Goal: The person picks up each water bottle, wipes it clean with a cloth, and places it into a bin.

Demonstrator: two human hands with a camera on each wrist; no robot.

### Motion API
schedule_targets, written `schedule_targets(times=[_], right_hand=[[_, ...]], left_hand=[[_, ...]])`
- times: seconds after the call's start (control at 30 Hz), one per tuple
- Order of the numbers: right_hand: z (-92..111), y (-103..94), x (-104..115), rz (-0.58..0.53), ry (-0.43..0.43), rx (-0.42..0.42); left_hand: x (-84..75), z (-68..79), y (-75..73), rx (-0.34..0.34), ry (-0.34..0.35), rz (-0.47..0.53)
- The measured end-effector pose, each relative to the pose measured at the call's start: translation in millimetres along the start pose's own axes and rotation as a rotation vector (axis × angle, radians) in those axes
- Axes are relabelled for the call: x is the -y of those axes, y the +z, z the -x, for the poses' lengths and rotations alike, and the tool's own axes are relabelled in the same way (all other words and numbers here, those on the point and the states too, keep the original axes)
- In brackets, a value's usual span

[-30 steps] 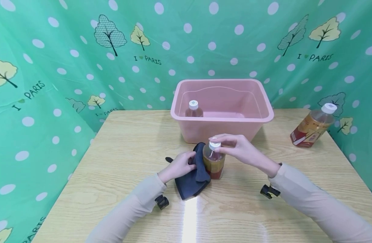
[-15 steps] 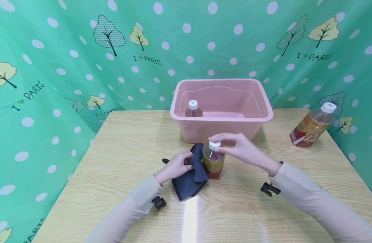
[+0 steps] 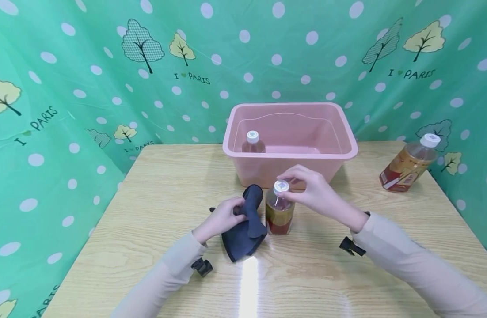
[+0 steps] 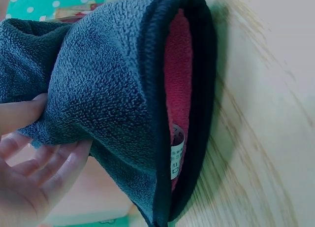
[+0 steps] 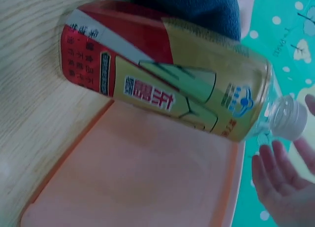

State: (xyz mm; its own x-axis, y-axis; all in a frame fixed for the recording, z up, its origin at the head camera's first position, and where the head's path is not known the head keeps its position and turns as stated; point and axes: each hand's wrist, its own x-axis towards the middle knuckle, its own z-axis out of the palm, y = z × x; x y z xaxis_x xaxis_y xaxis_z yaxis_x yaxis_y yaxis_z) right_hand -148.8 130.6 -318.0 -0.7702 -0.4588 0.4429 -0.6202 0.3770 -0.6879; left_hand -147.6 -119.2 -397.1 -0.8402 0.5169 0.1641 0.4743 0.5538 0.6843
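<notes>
A dark blue-grey cloth [image 3: 243, 234] with black edging is folded over beside the bottle; the left wrist view shows its pink inner side [image 4: 177, 74] and a small white tag [image 4: 176, 150]. My left hand [image 3: 225, 216] pinches it between thumb and fingers. Just right of the cloth, a bottle of amber drink [image 3: 279, 216] stands upright on the table, its label gold and red. Around its white cap [image 3: 281, 186] curves my right hand [image 3: 317, 190], with thumb and forefinger at either side. In the right wrist view those fingers look loose, apart from the cap [image 5: 289, 117].
Behind the bottle stands a pink plastic bin [image 3: 291, 168]. A similar bottle [image 3: 253, 143] is inside it at the left. Another labelled bottle [image 3: 408, 165] stands near the table's right edge. A green polka-dot curtain [image 3: 275, 62] surrounds the wooden table [image 3: 156, 190].
My left hand has drawn the cloth leftward, leaving a gap beside the bottle. My right hand has lifted slightly, uncovering the cap's top. The bottle has stayed in place.
</notes>
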Motion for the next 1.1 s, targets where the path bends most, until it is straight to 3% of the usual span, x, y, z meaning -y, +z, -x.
schedule_targets(times=[0.23, 0.47, 0.83, 1.1], right_hand=[[0, 8.4, 3, 0.113, -0.025, -0.087], [1, 13.8, 3, 0.165, -0.010, -0.112], [5, 10.5, 2, 0.075, -0.073, -0.098], [7, 6.0, 0, 0.002, -0.027, -0.062]], left_hand=[[-0.1, 2.8, -2.4, -0.024, 0.021, -0.002], [0.4, 4.5, -2.4, -0.041, 0.017, 0.010], [-0.3, 5.2, -3.1, -0.042, 0.021, 0.008], [-0.7, 6.0, -3.9, -0.040, 0.028, 0.023]])
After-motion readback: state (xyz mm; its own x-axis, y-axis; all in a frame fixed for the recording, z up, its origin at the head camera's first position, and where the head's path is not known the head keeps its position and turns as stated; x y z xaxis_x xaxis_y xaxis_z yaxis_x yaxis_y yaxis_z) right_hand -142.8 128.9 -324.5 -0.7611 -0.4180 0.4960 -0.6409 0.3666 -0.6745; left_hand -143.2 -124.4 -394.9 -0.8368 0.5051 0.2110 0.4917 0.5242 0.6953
